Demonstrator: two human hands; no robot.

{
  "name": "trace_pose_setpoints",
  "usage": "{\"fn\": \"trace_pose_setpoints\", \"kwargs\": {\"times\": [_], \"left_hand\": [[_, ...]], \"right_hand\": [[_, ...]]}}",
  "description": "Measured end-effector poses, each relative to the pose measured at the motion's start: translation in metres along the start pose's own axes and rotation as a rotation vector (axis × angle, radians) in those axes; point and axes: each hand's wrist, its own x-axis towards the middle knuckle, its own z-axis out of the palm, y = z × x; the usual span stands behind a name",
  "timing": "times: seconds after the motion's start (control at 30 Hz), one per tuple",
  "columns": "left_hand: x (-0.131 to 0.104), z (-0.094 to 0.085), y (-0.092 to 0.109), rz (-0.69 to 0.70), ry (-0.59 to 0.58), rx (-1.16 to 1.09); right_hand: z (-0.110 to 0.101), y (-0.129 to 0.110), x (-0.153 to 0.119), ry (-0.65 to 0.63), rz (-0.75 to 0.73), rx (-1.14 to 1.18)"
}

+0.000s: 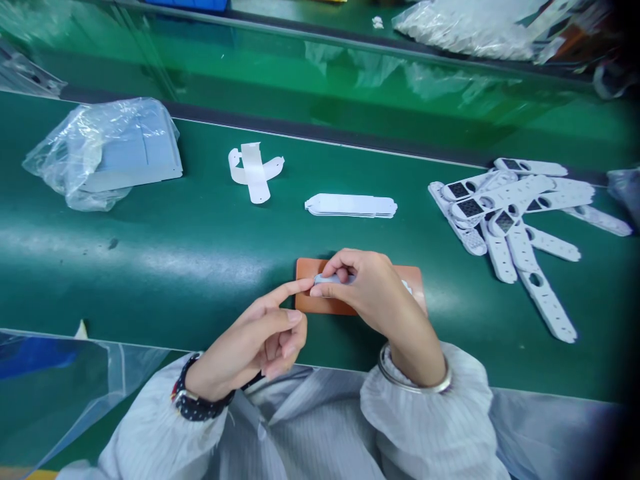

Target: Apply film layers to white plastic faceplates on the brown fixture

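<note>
On an orange-brown pad (320,305) lies a narrow white plastic strip (407,287), mostly covered by my right hand (367,283). That hand pinches the strip's left end between thumb and fingers. My left hand (273,327) holds nothing; its index finger stretches out to touch the same end, while the thumb and other fingers are loosely bent. Just beyond the pad is a neat stack of flat white strips (351,205). Further left, several peeled white backing pieces (256,175) lie crossed over one another.
To the right is a loose pile of white perforated plastic strips (520,200), some with dark patches. A clear plastic bag (85,153) of pale flat sheets (145,153) sits at the left. Behind a raised ledge, a bag of white parts (465,30) stands on the green table (210,260).
</note>
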Motion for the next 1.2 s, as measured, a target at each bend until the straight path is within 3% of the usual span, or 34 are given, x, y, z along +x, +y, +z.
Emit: {"fn": "trace_pose_setpoints", "kwargs": {"times": [0.23, 0.43, 0.57, 0.8, 1.03, 1.2], "left_hand": [[0.0, -0.001, 0.002, -0.013, -0.01, 0.042], [0.0, 0.0, 0.007, -0.035, -0.013, 0.047], [0.001, 0.0, 0.01, -0.041, -0.014, 0.065], [0.002, -0.001, 0.014, -0.059, -0.022, 0.065], [0.002, 0.002, 0.015, -0.051, 0.006, 0.054], [0.002, 0.003, 0.016, -0.058, 0.011, 0.078]], "right_hand": [[-0.002, 0.006, -0.002, -0.02, -0.029, 0.027], [0.012, 0.029, -0.016, 0.148, -0.499, -0.137], [0.018, 0.036, -0.027, 0.266, -0.672, -0.39], [0.013, 0.036, -0.035, 0.255, -0.753, -0.625], [0.009, 0.045, -0.039, 0.249, -0.786, -0.623], [0.007, 0.036, -0.032, 0.228, -0.836, -0.655]]}}
